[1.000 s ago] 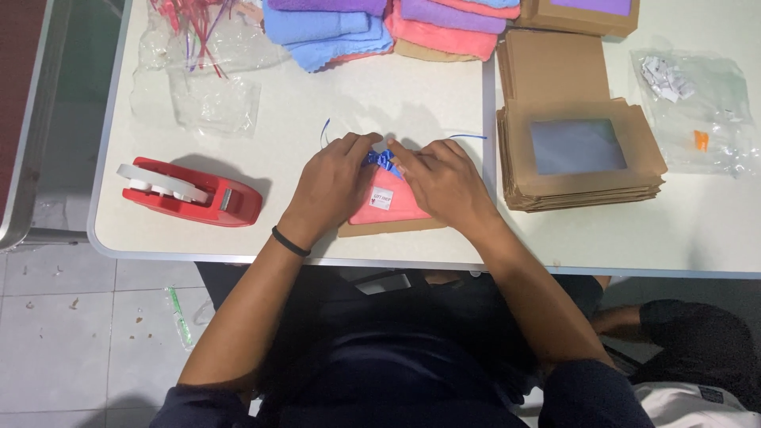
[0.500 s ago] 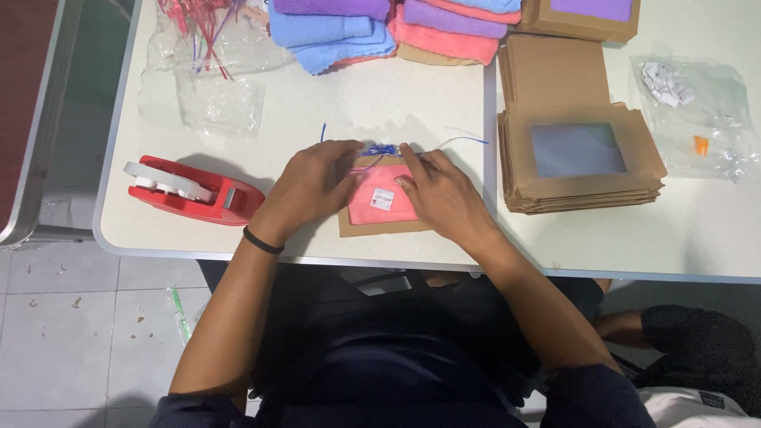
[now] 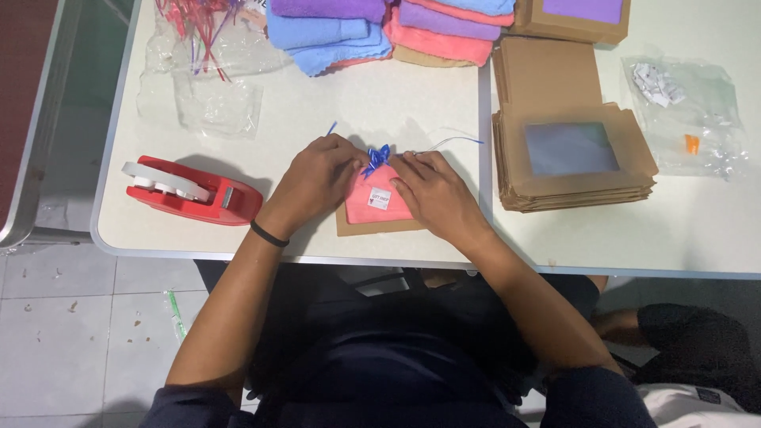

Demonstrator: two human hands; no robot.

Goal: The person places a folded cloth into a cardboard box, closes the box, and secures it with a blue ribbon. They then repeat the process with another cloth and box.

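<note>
A folded pink cloth (image 3: 372, 202) with a small white label lies on a brown card just right of the red tape dispenser (image 3: 190, 190). The left hand (image 3: 317, 178) and right hand (image 3: 432, 194) pinch a blue ribbon bow (image 3: 376, 157) at its top edge.

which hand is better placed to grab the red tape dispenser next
Left, probably. The tape dispenser lies on the table beside the left hand. The right hand rests on the far side of the pink towel and blue ribbon bow.
</note>
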